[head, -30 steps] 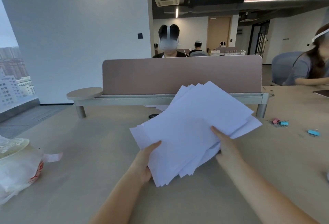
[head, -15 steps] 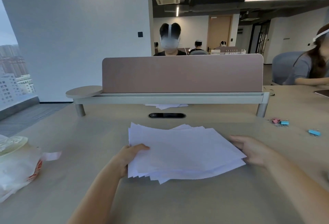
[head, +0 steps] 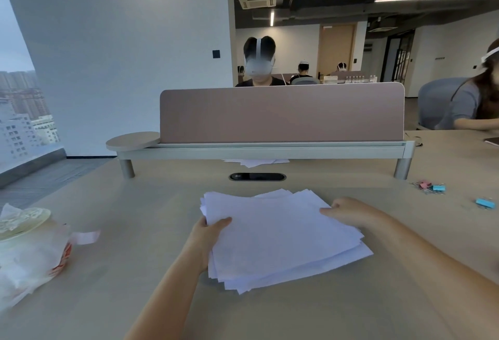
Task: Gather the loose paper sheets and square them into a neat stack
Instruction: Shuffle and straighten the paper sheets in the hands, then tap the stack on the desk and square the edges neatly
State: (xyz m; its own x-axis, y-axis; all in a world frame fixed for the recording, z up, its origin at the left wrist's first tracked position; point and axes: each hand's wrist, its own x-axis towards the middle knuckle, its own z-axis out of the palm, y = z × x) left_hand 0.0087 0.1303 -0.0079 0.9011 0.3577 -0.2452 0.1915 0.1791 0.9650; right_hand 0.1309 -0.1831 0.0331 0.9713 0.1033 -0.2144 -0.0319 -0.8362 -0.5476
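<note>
A fanned pile of white paper sheets (head: 280, 234) lies flat on the beige table (head: 135, 231) in front of me, its edges uneven at the near and right sides. My left hand (head: 209, 234) grips the pile's left edge, thumb on top. At the far right corner my right hand (head: 348, 211) rests on the sheets, fingers curled over them. A few more white sheets (head: 255, 161) lie under the divider's rail at the back.
A pink desk divider (head: 280, 112) on a grey rail crosses the table behind a cable slot (head: 257, 176). A plastic bag with a lidded cup (head: 24, 242) sits at left. Pink and blue binder clips (head: 432, 187) lie at right. People sit beyond.
The pile was held up and tilted, then came down flat onto the table. My right hand moved from the pile's near right edge up to its far right corner.
</note>
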